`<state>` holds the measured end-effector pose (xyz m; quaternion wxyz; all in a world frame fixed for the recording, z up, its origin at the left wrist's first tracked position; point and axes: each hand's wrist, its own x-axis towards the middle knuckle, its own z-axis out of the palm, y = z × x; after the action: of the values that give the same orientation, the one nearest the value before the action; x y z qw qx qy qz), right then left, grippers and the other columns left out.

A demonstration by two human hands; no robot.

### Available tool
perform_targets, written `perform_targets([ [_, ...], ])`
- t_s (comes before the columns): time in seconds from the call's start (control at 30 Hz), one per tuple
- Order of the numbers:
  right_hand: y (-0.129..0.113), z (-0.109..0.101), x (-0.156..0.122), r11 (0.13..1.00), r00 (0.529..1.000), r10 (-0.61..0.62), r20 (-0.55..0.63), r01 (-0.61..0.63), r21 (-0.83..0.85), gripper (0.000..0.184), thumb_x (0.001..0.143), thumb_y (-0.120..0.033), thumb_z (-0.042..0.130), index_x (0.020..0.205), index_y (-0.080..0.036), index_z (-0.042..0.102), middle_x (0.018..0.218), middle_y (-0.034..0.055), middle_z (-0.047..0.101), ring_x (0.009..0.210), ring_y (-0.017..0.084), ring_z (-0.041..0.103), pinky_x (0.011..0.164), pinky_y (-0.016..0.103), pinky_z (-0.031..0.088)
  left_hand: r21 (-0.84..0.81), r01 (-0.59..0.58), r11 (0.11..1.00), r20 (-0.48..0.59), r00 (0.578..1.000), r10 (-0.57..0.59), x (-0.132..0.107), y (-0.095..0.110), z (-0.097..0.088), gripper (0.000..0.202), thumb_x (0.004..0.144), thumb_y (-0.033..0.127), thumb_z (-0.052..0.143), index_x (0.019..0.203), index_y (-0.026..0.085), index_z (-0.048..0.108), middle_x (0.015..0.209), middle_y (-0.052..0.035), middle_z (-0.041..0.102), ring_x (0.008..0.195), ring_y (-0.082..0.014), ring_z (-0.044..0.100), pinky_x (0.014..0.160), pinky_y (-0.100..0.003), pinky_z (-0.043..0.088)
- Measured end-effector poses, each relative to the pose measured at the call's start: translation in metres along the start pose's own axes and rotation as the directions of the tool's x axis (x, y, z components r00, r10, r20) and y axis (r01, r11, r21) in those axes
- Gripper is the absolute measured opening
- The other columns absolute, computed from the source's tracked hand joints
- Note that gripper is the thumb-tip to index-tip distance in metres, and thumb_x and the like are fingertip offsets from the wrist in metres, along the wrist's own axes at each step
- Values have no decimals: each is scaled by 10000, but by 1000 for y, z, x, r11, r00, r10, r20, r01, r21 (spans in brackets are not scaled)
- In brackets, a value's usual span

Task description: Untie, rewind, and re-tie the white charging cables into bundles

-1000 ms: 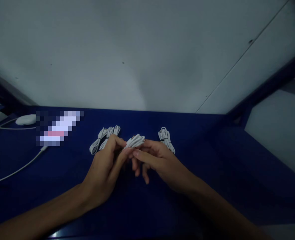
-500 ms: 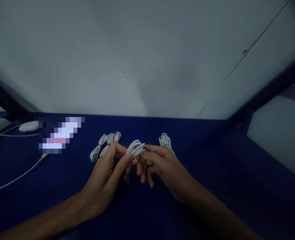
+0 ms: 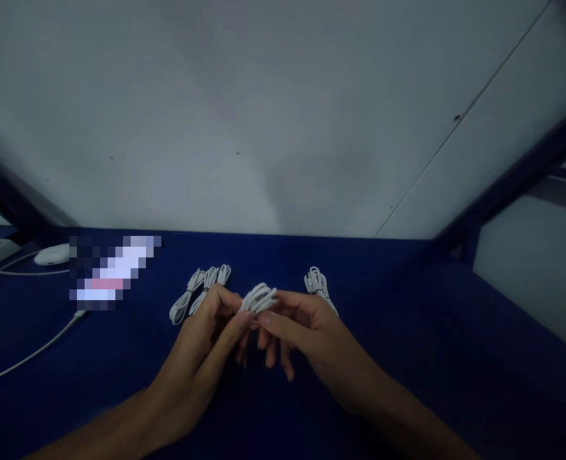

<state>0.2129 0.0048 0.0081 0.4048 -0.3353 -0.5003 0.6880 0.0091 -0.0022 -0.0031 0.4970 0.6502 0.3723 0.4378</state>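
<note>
A coiled white cable [image 3: 259,298] is held up between both hands above the blue table. My left hand [image 3: 206,345] pinches its left side between thumb and fingers. My right hand [image 3: 312,326] grips the coil from the right, its thumb pressed near the lower strands and its other fingers hanging below. The cable's ends are hidden by the fingers. Beyond my left hand lie several tied white cable bundles [image 3: 187,298], side by side. Past my right hand rests another tied white cable bundle [image 3: 317,281], partly covered by the hand.
To the left on the blue table [image 3: 96,358] lies a pixelated, lit device [image 3: 120,268] with a white cord [image 3: 38,351] plugged in. A white rounded object [image 3: 52,255] sits beside it. A pale wall panel [image 3: 191,128] rises behind the table, with blue frame bars at both sides.
The view has tilted slightly, so everything sits a little lower in the picture. My right thumb has moved left along the lower edge of the coil, nearer my left thumb.
</note>
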Motion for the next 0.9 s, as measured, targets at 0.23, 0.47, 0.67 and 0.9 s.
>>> perform_targets([
  [0.23,0,0,1,1000,999,1,-46,-2,-13,210,1000,-387,828,967,-181,804,802,29,746,633,127,685,462,180,489,-29,37,999,22,999,-37,0,0,-1,198,1161,409,598,1077,231,617,865,-5,720,701,-148,634,645,-290,528],
  [0.47,-4,0,-1,993,995,-43,-88,33,-115,169,997,-357,800,972,-193,831,783,21,733,609,122,653,473,195,468,-102,63,993,56,997,-58,2,5,-2,175,1121,377,678,1045,227,630,889,-9,734,703,-139,632,647,-278,536],
  [0.67,-6,3,-6,985,998,-51,-37,44,-166,207,1082,-395,719,979,-218,749,790,4,718,664,125,666,525,195,477,-155,73,985,89,994,-60,6,10,-1,185,1094,342,720,997,230,609,842,5,753,715,-140,674,668,-270,560],
  [0.9,-8,4,-8,995,996,43,83,-35,-90,315,1151,-490,600,1035,-205,670,879,26,724,672,128,665,535,209,489,-199,123,972,109,989,-103,6,9,1,187,1093,320,721,976,256,589,853,57,777,771,-146,725,749,-274,575],
])
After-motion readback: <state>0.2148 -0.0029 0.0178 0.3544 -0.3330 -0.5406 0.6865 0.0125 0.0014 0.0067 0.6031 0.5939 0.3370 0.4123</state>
